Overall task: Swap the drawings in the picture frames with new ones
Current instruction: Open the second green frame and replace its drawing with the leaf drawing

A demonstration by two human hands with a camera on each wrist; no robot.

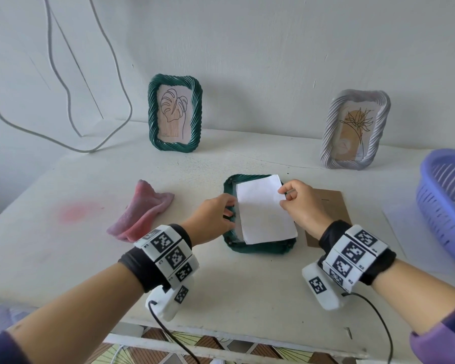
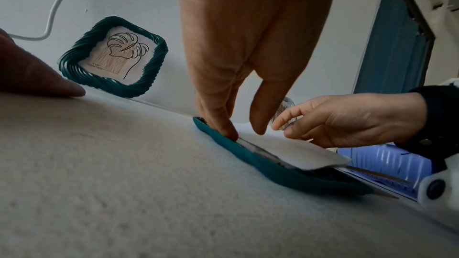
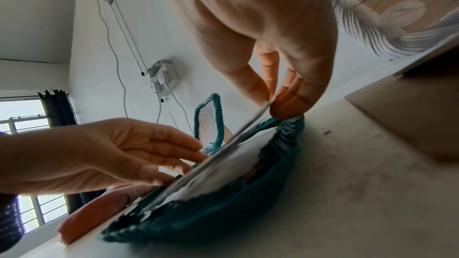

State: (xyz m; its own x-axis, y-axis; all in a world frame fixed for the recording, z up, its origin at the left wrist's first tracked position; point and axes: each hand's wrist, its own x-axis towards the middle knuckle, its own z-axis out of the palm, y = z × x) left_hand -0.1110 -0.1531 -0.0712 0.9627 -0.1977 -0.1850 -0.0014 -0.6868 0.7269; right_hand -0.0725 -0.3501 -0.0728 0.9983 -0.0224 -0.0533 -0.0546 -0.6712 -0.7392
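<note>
Mid table [image 1: 63, 258]: green frame [image 1: 260, 249] lies face down w/ white sheet [image 1: 263, 211] on its back. Left hand [image 1: 210, 219] fingers [image 2: 223, 125] straight, tips pressing frame's left edge. Right hand [image 1: 302, 203] pinches sheet's upper right corner btwn thumb & fingers [image 3: 288, 105]. Brown backing board [image 1: 334, 206] just right of frame. Far back: 2nd green frame [image 1: 175, 116] & grey frame [image 1: 355, 130] upright vs wall.

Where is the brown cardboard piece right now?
In the head view the brown cardboard lies flat on the table, right of the face-down green frame, partly under the right hand.
</note>
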